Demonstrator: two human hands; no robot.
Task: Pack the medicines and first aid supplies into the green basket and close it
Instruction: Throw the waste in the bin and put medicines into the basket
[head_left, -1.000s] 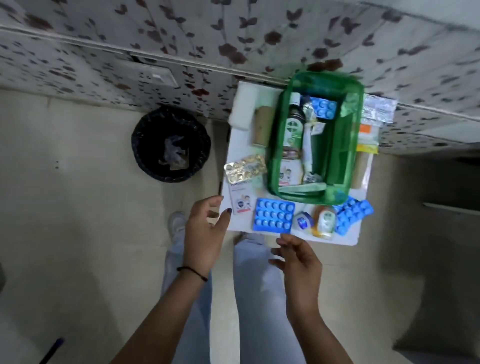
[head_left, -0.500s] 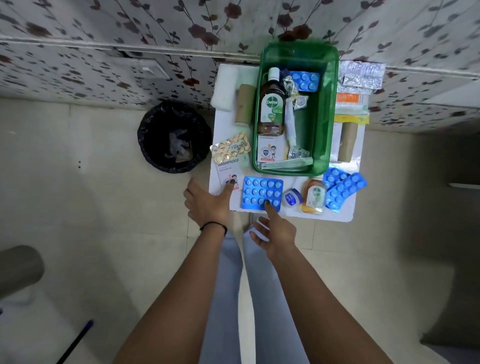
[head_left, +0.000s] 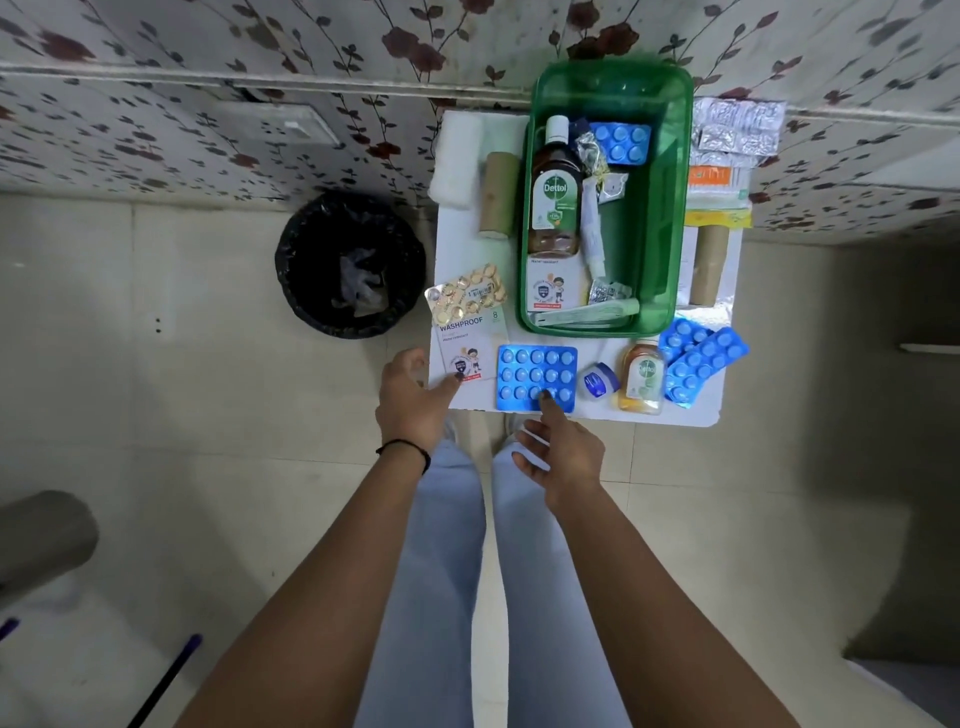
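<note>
1. The basket (head_left: 670, 208) stands open on the white table (head_left: 696, 410) against the wall, with a Dettol bottle (head_left: 555, 197), a tube (head_left: 592, 234) and a blue strip (head_left: 621, 141) inside.
2. The left hand (head_left: 413, 402) rests at the table's near-left corner, fingers loosely curled, one fingertip touching the plaster pack (head_left: 467, 348); it grips nothing.
3. The right hand (head_left: 563, 457) is open, fingers spread, its forefinger pressing the near edge of the blue blister (head_left: 536, 376).
4. A small jar (head_left: 600, 381) and small bottle (head_left: 643, 378) lie just beside that blister.
</note>
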